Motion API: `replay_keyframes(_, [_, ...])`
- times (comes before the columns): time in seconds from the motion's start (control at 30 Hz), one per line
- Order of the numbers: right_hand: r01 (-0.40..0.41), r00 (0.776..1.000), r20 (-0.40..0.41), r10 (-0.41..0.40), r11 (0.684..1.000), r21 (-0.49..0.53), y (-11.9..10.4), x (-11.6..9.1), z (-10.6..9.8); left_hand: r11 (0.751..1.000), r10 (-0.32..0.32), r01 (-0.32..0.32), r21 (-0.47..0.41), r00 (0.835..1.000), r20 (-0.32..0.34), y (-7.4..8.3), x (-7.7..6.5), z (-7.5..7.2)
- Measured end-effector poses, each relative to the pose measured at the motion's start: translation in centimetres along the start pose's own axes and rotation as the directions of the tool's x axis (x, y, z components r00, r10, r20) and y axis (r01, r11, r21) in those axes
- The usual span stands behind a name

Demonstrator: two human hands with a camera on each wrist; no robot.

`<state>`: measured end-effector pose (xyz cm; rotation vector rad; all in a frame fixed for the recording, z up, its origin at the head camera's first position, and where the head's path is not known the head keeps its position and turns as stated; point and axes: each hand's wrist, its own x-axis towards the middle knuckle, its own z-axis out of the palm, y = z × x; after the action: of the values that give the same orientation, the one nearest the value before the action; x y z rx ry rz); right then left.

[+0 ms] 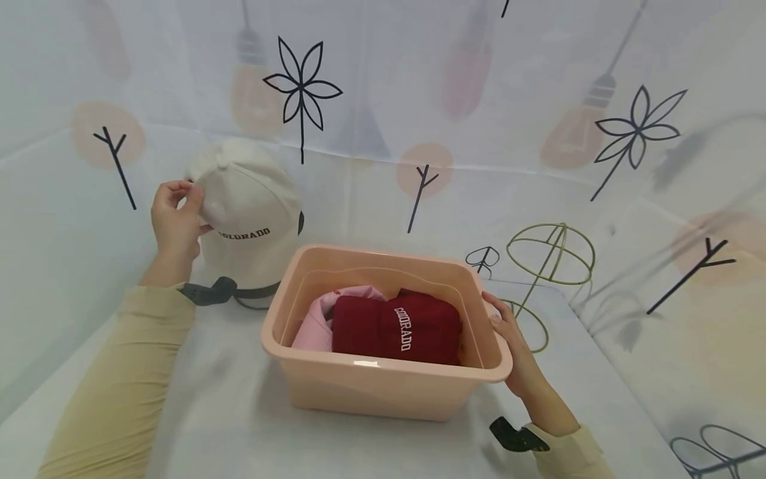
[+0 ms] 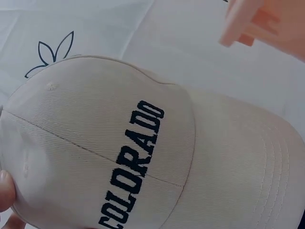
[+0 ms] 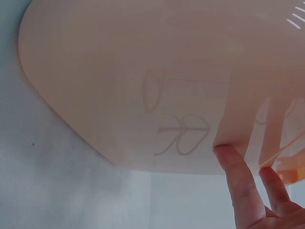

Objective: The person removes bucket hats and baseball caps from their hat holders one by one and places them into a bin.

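Observation:
A cream baseball cap (image 1: 248,193) with dark COLORADO lettering stands at the back left, its brim pointing down. My left hand (image 1: 176,223) pinches the edge of its crown; in the left wrist view only fingertips (image 2: 5,191) show beside the cap (image 2: 109,143). A peach plastic tub (image 1: 383,386) is at the centre. My right hand (image 1: 517,346) grips its right rim, and in the right wrist view the fingers (image 3: 243,186) touch the tub's outer wall (image 3: 119,95). Inside the tub lie a dark red COLORADO cap (image 1: 389,326) and a pink cloth item (image 1: 314,326).
Behind the tub on the right stands a green wire stand (image 1: 550,256) with round loops. The white table (image 1: 239,412) is backed by a printed cloth (image 1: 371,80) with leaf and bulb drawings. Dark straps (image 1: 517,436) are on both wrists.

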<state>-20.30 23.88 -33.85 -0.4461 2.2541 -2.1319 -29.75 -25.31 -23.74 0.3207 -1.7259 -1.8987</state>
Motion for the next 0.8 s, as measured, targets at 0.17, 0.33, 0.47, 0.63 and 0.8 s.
replay_keyframes(0.17, [0.002, 1.000, 0.000, -0.002, 1.000, 0.002, -0.1, -0.1, -0.1, 0.998, 0.027, -0.027, -0.060, 1.000, -0.003, 1.3, -0.4, 0.2])
replay_keyframes(0.33, [-0.002, 1.000, 0.001, 0.002, 1.000, -0.002, 0.0, -0.1, -0.1, 0.989, 0.076, -0.076, -0.127, 0.997, 0.001, 2.3, -0.9, 0.5])
replay_keyframes(0.47, [-0.001, 1.000, -0.001, 0.001, 1.000, 0.003, 0.0, -0.1, 0.0, 0.986, 0.106, -0.104, -0.133, 0.994, 0.006, 3.1, -1.5, 0.7])
replay_keyframes(0.63, [-0.002, 1.000, -0.006, 0.002, 1.000, 0.002, 0.1, -0.1, -0.1, 0.981, 0.140, -0.139, -0.132, 0.990, -0.004, 4.1, -2.1, 1.0])
replay_keyframes(0.8, [0.008, 1.000, 0.002, -0.008, 1.000, 0.006, 0.2, 0.0, -0.2, 0.975, 0.164, -0.164, -0.151, 0.986, -0.013, 4.8, -2.4, 1.1])
